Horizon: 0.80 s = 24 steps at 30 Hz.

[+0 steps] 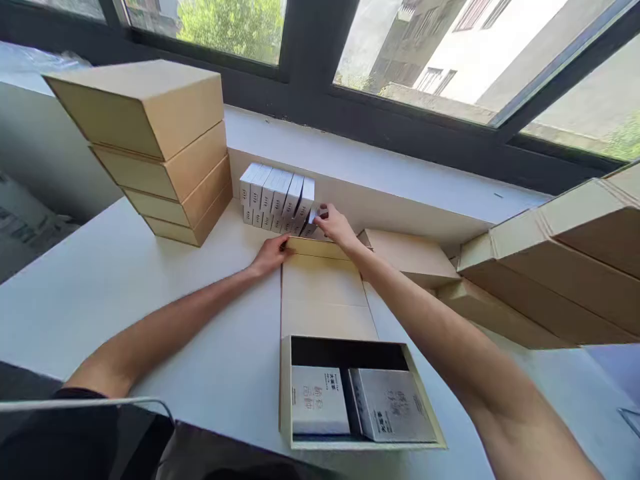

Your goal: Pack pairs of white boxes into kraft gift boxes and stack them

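Small white rectangular cartons (275, 190) stood in two tiers beside the low pale wall (395, 215). Bent fingertips of the right hand (334, 225) touched the rightmost carton (311, 217); whether they gripped it, I couldn't tell. The left hand (271, 255) clasped the cream cardboard lid's (323, 283) far-left corner.

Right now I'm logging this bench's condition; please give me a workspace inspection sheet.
Surface: white tabletop.
Job's things: open box holding two silver printed packages, lid folded back; small white cartons stacked in two rows beyond.
Clutter: four stacked tan boxes at left, more cardboard boxes at right.
Hands: left hand at the lid's far-left corner; right hand at the cartons' right end, grip unclear.
Cables: pale cord-like strand, lower left; kind unclear.
Surroundings: dark-framed windows, white ledge; greenery and buildings outside.
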Available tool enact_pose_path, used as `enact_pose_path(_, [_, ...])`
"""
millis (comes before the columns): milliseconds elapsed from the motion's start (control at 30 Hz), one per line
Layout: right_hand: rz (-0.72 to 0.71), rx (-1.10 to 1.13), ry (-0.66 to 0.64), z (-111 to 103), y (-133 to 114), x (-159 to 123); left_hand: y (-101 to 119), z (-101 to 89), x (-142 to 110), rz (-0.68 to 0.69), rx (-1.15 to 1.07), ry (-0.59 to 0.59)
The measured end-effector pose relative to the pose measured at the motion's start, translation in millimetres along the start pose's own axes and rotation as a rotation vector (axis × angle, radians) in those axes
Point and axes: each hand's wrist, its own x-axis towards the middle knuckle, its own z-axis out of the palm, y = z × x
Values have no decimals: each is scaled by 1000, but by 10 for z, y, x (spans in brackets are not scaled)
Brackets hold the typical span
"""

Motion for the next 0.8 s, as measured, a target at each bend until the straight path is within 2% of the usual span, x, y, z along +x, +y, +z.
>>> enact_pose_path(200, [-21,-8,-40,68,12,-20,9,-4,-5,-5,68,1])
enact_pose_path(333, [-36,-28,22,98,4,-53,25,-12,-10,-6,114,13])
enact_pose_path(433, [-18,9,86,26,74,-82,20,-10,-8,-4,111,14])
enact_pose_path(533, [-20,107,162,-198,180,-160,14,-2,-5,-12,95,13])
enact_pose_path(633, [-80,217,241,-563,243,-397,15,1,-6,-12,78,12])
enact_pose_path(733, [-153,305,264,-950,219,-856,16,-6,-15,-12,86,15])
enact_pose_path(800, [-192,369,193,-1125,164,-1242,10,-17,-25,-12,100,20])
